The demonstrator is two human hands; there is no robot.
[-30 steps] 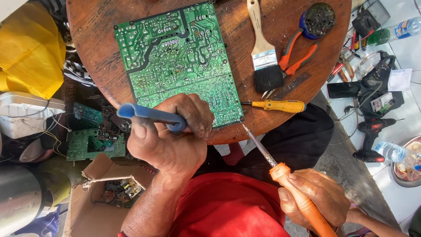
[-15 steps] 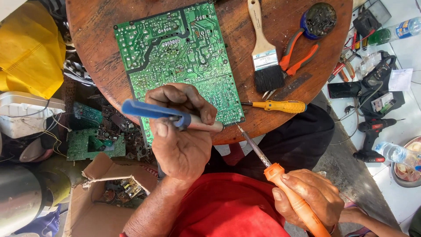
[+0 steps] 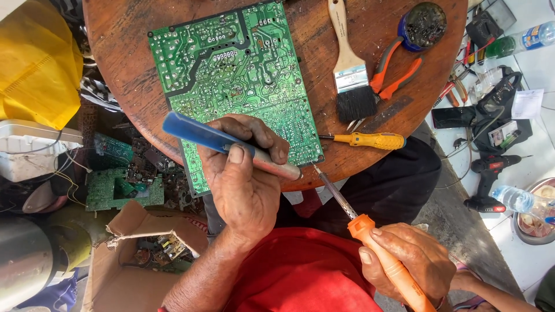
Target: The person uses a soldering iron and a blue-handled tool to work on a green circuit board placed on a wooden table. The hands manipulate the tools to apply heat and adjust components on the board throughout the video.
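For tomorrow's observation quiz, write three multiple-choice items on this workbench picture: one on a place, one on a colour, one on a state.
1. Where does the screwdriver lie?
A. on the table, right of the circuit board
B. in the cardboard box
C. on the board

2. What colour is the soldering iron handle?
A. blue
B. orange
C. black

3. How is the left hand?
A. flat and empty
B. closed on a blue tool
C. off the table

Answers:
1 A, its yellow handle rests on the wood beside the board's edge.
2 B, the right hand grips an orange handle.
3 B, fingers wrap the blue tool over the board.
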